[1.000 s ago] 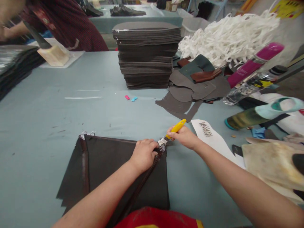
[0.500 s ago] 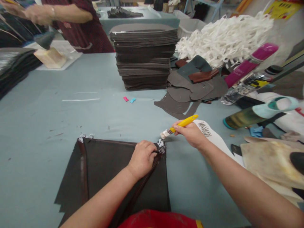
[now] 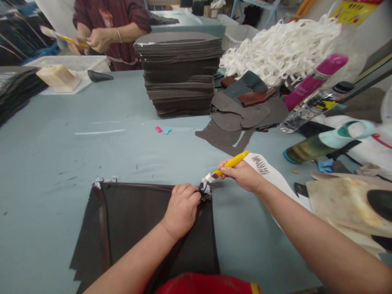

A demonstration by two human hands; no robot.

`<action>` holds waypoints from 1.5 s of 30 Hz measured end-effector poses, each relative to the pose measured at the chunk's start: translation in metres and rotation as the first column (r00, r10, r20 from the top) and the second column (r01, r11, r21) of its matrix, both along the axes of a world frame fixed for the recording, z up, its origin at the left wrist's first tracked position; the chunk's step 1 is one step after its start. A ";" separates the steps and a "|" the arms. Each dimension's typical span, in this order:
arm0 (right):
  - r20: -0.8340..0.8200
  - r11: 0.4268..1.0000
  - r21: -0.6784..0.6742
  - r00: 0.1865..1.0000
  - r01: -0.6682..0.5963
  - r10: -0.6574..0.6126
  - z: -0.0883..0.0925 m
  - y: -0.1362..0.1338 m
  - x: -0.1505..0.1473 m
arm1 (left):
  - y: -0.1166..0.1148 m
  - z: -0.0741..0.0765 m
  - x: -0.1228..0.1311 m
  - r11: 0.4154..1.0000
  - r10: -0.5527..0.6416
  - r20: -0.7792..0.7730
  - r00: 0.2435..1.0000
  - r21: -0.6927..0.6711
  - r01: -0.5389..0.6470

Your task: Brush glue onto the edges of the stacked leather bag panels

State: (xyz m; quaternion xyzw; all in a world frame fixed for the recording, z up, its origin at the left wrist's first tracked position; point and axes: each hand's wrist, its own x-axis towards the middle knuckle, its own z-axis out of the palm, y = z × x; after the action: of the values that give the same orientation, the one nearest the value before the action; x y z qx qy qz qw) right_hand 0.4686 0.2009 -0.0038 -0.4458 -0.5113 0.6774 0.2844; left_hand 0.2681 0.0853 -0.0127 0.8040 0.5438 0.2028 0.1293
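My right hand [image 3: 240, 174] grips a paintbrush [image 3: 234, 159] by its yellow handle. The whitish bristles are over the far right corner of a black sheet piece [image 3: 134, 220], close to or touching the white-smeared patch [image 3: 206, 190] there. My left hand [image 3: 182, 210] rests on the sheet, its fingers closed on the end of a dark strip beside that patch; the fingertips are partly hidden. Another dark strip [image 3: 104, 228] runs down the sheet's left side, with white smears [image 3: 98, 182] at its far end. My left forearm covers part of the sheet.
A tall stack of dark pieces [image 3: 180, 77] stands ahead, beside loose grey offcuts [image 3: 241, 114]. Bottles [image 3: 324, 141] and a white paper [image 3: 278, 183] lie to the right. Across the table, a co-worker [image 3: 110, 32] holds another brush near a whitish block [image 3: 58, 77].
My right hand has brought the brush slightly down and left, onto or near the smeared corner. The co-worker has set down a dark piece and now holds a brush lower.
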 end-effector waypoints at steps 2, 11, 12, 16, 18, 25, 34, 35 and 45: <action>-0.082 0.991 -0.058 0.990 -0.121 0.116 0.007 -0.003 -0.001 | -0.002 -0.003 -0.002 1.000 -0.013 0.048 0.999 0.028 0.011; -0.031 0.995 -0.004 0.994 -0.102 0.101 0.015 0.000 0.003 | -0.004 -0.006 -0.005 0.989 -0.115 0.110 0.987 0.107 0.103; 0.005 0.986 0.011 0.986 -0.165 0.165 0.016 -0.002 0.002 | -0.004 -0.006 -0.005 0.986 -0.123 0.098 0.987 0.125 0.111; 0.080 0.885 0.061 0.886 -0.462 0.457 0.038 -0.014 0.001 | -0.009 -0.004 -0.007 0.975 -0.145 0.066 0.987 0.180 0.131; 0.103 0.811 0.124 0.820 -0.572 0.563 0.055 -0.021 0.002 | -0.013 -0.003 -0.008 0.972 -0.155 0.047 0.987 0.186 0.144; 0.142 0.751 0.213 0.780 -0.625 0.609 0.084 -0.029 0.019 | -0.027 -0.002 -0.010 0.975 -0.164 0.013 0.986 0.155 0.160; 0.276 0.976 0.201 0.961 -0.082 0.024 0.027 -0.023 0.008 | -0.013 0.019 -0.018 0.979 0.073 0.199 0.977 -0.203 -0.032; 0.279 0.979 0.168 0.958 -0.112 0.062 0.020 -0.023 0.003 | -0.005 0.019 -0.017 0.959 0.129 0.133 0.983 -0.270 -0.089; 0.313 0.974 0.225 0.949 -0.030 -0.043 -0.002 -0.023 -0.005 | 0.033 0.003 0.001 0.907 -0.001 -0.243 0.970 -0.408 -0.101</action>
State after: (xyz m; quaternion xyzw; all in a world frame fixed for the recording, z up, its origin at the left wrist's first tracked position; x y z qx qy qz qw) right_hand 0.4634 0.1782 -0.0057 -0.5148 -0.6229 0.5334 0.2500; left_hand 0.2687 0.1181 -0.0096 0.7618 0.6067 -0.0124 0.2268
